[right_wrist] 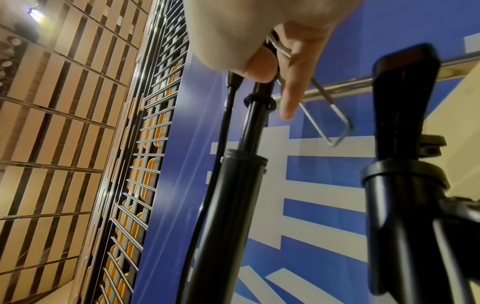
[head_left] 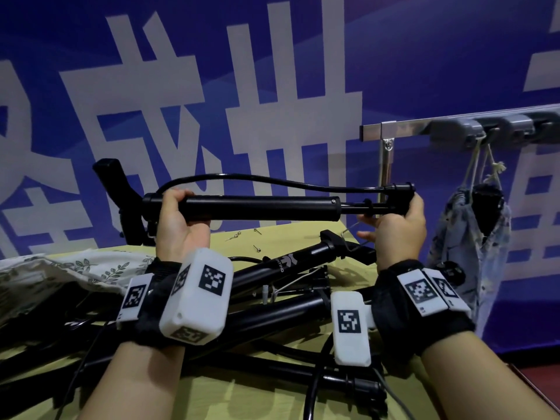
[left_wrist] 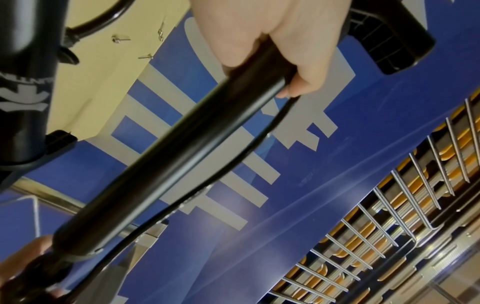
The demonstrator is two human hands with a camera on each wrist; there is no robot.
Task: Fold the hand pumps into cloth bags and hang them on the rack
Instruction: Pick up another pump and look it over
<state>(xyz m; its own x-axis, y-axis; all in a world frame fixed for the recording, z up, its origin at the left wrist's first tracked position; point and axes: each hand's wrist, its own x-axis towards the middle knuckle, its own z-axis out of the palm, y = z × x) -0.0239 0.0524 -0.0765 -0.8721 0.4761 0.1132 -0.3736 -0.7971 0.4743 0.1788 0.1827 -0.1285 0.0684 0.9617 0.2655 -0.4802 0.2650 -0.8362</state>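
A leafy cloth bag (head_left: 75,269) lies at the table's (head_left: 212,398) left edge. The left hand (head_left: 180,221) wraps the barrel of a black hand pump (head_left: 260,209) held level above the table, and the right hand (head_left: 397,227) grips its other end. Farther right, a bagged pump (head_left: 472,234) hangs from the rack (head_left: 403,128).

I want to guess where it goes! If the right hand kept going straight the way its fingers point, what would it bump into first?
Probably the blue wall. The right hand, gripping the hand pump, points away over the table's far edge; depth is unclear, and the rack post stands close by.
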